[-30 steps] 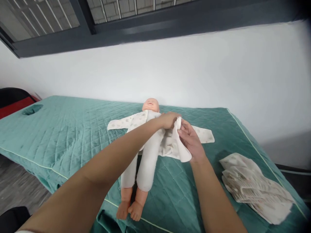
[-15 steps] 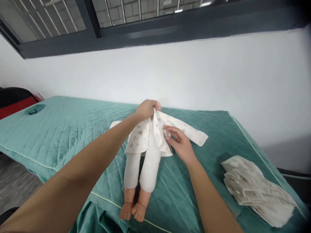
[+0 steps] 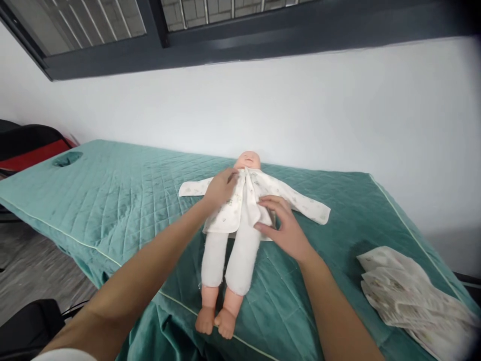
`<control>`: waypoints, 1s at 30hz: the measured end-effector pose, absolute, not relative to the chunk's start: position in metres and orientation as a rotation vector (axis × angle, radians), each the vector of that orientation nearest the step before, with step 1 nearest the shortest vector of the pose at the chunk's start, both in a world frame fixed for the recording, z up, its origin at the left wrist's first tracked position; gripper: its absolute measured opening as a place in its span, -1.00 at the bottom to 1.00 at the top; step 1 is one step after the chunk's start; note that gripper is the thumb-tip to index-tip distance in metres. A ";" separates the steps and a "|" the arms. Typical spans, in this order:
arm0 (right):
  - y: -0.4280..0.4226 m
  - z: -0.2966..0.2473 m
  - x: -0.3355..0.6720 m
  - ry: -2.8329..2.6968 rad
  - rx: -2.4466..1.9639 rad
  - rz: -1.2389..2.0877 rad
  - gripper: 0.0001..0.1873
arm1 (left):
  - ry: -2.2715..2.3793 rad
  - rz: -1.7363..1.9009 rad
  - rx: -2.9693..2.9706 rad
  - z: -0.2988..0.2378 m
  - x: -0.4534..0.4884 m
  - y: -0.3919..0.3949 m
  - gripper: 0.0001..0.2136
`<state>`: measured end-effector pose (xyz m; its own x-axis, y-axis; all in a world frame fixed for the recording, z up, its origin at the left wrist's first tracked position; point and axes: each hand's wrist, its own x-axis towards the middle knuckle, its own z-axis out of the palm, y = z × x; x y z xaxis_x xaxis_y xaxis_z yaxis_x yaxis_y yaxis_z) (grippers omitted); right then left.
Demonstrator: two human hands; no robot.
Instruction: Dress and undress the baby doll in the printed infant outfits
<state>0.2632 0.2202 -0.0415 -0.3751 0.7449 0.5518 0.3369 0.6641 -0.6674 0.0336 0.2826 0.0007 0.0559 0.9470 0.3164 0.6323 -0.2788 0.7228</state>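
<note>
A baby doll (image 3: 235,265) lies on its back, bare feet towards me and its head (image 3: 248,160) near the wall. It wears a white printed jacket (image 3: 305,204), sleeves spread to both sides, the front hanging apart over a white body. My left hand (image 3: 221,189) rests on the jacket's left chest below the collar, fingers a little bent and apart. At the right front panel is my right hand (image 3: 283,224), thumb and fingers spread around the loose cloth, touching it without a closed grip.
Beneath the doll is a bed with a green quilted cover (image 3: 143,173), which has a hole (image 3: 67,159) at the far left. A folded pile of printed white cloth (image 3: 413,298) lies on the right. Behind are a white wall (image 3: 319,108) and a window frame (image 3: 240,45).
My left hand has let go of the collar and come down onto the chest, uncovering the doll's head. The right hand stays at the right panel. The view has shifted slightly.
</note>
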 end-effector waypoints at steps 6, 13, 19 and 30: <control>0.208 -0.038 0.246 -2.165 -0.851 0.312 -0.44 | 1.648 1.238 1.612 -0.053 -0.005 0.200 -0.65; 0.203 -0.037 0.242 -2.156 -0.704 0.080 -0.60 | 1.761 1.063 1.856 -0.081 -0.013 0.151 -0.66; 0.189 -0.039 0.232 -2.189 -0.691 0.164 -0.58 | 1.754 1.043 1.951 -0.080 -0.014 0.152 -0.65; 0.202 -0.054 0.250 -1.233 -1.154 0.643 -0.72 | 1.724 1.048 1.991 -0.081 -0.017 0.149 -0.65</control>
<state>0.2500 0.2015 -0.0543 0.2694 0.8835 0.3833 0.1916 0.3409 -0.9204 -0.0166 0.1492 -0.0805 0.0102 0.9462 0.3235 0.7227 -0.2306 0.6516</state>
